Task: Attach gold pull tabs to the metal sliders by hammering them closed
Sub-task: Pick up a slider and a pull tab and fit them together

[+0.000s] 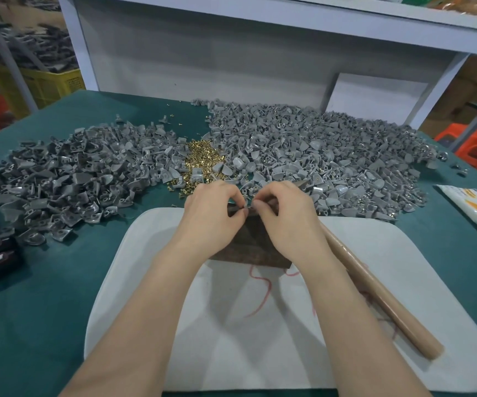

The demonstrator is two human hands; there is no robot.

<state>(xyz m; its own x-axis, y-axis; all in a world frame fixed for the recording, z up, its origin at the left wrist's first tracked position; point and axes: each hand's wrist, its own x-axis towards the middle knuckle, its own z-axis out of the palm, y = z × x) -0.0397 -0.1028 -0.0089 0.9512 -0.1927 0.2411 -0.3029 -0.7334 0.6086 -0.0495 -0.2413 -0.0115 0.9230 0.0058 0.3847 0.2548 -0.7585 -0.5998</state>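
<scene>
**A:** What are the hands doing?

**B:** The left hand and right hand meet fingertip to fingertip. Each grip pinches the same small grey piece, mostly hidden, above a dark block.

**A:** And around them?

**B:** The block sits on a white pad at the green bench's near edge. A hammer lies slantwise under the right wrist. Toward the far edge, gold tabs lie between a left heap of grey sliders and a right heap of grey sliders.
</scene>
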